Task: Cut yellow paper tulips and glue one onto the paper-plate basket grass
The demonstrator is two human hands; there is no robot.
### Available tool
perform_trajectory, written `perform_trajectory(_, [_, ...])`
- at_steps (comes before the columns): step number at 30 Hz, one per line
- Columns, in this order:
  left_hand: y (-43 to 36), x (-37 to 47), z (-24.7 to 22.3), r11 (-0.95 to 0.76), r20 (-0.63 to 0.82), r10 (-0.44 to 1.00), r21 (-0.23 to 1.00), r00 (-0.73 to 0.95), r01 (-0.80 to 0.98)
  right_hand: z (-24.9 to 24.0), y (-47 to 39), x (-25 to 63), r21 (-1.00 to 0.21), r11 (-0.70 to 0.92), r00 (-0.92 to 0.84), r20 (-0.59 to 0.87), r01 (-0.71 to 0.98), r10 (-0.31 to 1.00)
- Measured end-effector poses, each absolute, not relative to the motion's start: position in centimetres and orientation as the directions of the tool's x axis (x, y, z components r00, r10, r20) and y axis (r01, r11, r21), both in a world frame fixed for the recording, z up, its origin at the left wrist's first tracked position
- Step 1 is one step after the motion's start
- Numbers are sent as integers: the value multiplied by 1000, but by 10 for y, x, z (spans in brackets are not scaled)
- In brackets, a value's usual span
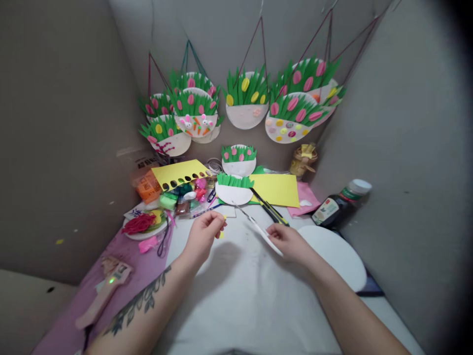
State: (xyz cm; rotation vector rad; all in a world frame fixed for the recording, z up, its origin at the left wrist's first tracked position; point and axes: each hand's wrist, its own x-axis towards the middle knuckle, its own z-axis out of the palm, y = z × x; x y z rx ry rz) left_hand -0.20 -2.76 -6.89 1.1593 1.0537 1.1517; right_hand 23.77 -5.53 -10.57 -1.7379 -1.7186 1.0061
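My left hand [209, 230] is closed in a pinch above the white table; a bit of yellow shows at its fingertips. My right hand [284, 240] is wrapped round the white handle of a pair of scissors [254, 224], whose blades point forward and left. Small yellow pieces [221, 235] lie just beside my left fingers. Beyond the hands stands a white half-plate pocket [234, 194] with green paper grass, and behind it another pocket [239, 165] with grass and pink eggs. Black-and-yellow scissors [271, 209] lie to the right of the front pocket.
Yellow sheets [277, 190] lie at the back. Bags of coloured clay [185, 197] and a plate of red yarn [140, 224] are left, with a glue gun [107, 293] nearer. A dark bottle [340, 203] and white disc [328, 254] are right. Decorated plates [247, 116] hang above.
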Motion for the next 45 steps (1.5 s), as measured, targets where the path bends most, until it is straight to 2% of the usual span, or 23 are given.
perform_trajectory(1, [-29,2,-67,21,-8,994,992,106,-121,-104,-60,235,-893,-116,-150,-198,434,969])
perform_trajectory(2, [-30,5,-66,5,6,996,991,90,-131,-102,-65,230,-956,-153,-244,-215,251,946])
perform_trajectory(4, [-32,11,-68,-22,31,998,990,60,-142,-99,-75,218,-980,-196,-395,-172,-21,902])
perform_trajectory(7, [-34,15,-73,-52,55,998,987,13,-150,-101,-85,198,-961,-212,-528,-88,-179,845])
perform_trajectory(11, [-36,13,-78,-66,65,998,990,-10,-127,-109,-90,186,-978,-202,-527,-149,-43,836])
perform_trajectory(15, [-36,9,-80,-64,63,998,992,-12,-108,-115,-90,184,-989,-114,-493,-146,95,858])
perform_trajectory(18, [-37,7,-80,-56,55,998,994,-12,-99,-116,-91,183,-983,-104,-515,-170,154,840])
perform_trajectory(30, [-41,5,-76,-53,53,999,998,0,-25,-118,-93,175,-967,-219,-489,-254,127,835])
perform_trajectory(45, [-40,4,-77,-68,68,998,998,18,7,-113,-91,178,-955,-190,-448,-275,227,850])
